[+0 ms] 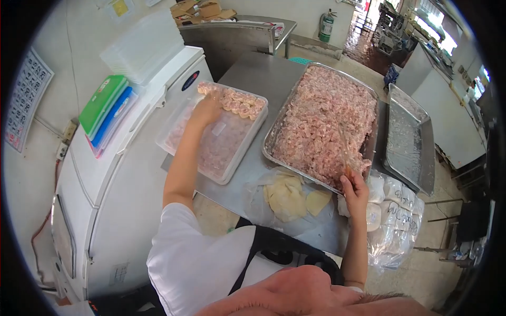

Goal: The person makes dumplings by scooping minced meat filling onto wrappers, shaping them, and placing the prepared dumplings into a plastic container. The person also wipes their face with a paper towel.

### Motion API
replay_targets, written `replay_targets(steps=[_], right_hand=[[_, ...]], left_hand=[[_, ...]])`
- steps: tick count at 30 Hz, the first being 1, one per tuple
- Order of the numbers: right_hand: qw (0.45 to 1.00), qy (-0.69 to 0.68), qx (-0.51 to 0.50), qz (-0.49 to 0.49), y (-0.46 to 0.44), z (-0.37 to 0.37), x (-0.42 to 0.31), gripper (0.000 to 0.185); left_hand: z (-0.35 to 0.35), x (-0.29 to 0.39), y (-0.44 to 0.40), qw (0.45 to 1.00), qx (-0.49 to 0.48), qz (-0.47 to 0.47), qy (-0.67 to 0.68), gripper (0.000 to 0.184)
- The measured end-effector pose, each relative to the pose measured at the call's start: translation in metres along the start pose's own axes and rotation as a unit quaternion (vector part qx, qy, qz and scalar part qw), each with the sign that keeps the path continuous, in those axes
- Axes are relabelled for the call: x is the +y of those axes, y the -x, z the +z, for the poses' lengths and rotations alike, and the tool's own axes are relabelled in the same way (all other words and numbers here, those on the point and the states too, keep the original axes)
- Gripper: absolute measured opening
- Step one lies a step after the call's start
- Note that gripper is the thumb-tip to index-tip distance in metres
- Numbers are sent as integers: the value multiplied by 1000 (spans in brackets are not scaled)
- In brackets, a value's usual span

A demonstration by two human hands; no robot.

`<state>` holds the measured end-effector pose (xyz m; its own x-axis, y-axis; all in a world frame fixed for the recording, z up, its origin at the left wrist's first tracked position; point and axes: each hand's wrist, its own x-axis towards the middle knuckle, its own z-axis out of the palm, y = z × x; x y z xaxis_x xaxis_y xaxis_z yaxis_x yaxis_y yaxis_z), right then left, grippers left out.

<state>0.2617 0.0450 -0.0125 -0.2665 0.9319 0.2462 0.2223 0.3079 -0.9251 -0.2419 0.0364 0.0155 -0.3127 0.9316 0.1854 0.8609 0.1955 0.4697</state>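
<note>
Head view: right hand [354, 190] grips a slim utensil [345, 150] over minced meat [321, 116]; left hand [209, 109], grip unclear, is at boxed dumplings [245, 107].

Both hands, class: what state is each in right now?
Left hand: at the dumplings; open or closed, cannot tell.
Right hand: closed, holding a thin tool.

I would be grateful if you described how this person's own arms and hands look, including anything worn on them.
The left hand and right hand are bare, with no gloves to be seen. The forearms are uncovered too, and no watch or bracelet shows. The left sleeve is plain white and short.
</note>
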Motion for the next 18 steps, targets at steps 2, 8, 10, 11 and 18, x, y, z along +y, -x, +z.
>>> replay_targets(steps=[2, 8, 10, 11, 18], right_hand=[[996, 73, -46, 31, -3, -4, -10, 26], [923, 320, -119, -177, -32, -23, -53, 25], [853, 465, -113, -207, -48, -26, -77, 20], [852, 469, -113, -202, -57, -26, -80, 20], [777, 532, -118, -315, -44, -32, -26, 38]], left_hand=[[-3, 35, 27, 982, 62, 27, -175, 63], [42, 156, 135, 914, -124, 299, 245, 30], [85, 168, 158, 886, -115, 394, 215, 32], [100, 177, 166, 884, -117, 396, 220, 32], [109, 198, 184, 874, -134, 454, 114, 26]])
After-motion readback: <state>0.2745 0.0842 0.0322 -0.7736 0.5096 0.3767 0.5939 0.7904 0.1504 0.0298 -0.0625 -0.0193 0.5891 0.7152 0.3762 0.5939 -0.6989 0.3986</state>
